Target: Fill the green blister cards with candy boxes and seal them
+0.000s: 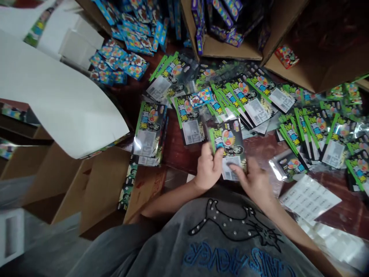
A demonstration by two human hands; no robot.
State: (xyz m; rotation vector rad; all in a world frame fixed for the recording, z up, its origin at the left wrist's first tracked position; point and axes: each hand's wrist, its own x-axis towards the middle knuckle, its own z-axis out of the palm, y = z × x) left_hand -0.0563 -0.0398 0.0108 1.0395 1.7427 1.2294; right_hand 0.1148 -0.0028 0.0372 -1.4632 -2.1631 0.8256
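Between my hands is a black and green printed packet [229, 140] in clear plastic, with a white label at its lower end. My left hand [209, 167] grips its left side, thumb on top. My right hand [256, 181] holds the lower right edge, its thumb over the label. Just beyond lies a similar packet [191, 129], with a small blue box [201, 97] resting across its top. To the left is a neat stack of the packets [148, 132]. Many more packets [240, 98] overlap behind and to the right.
Cartons along the back hold blue boxes [138, 27] and purple boxes [226, 23]; a red packet [286, 56] lies in the right carton [317, 73]. Sticker sheets [311, 196] lie at right. A large white sheet [57, 88] and open cardboard boxes [100, 188] are at left.
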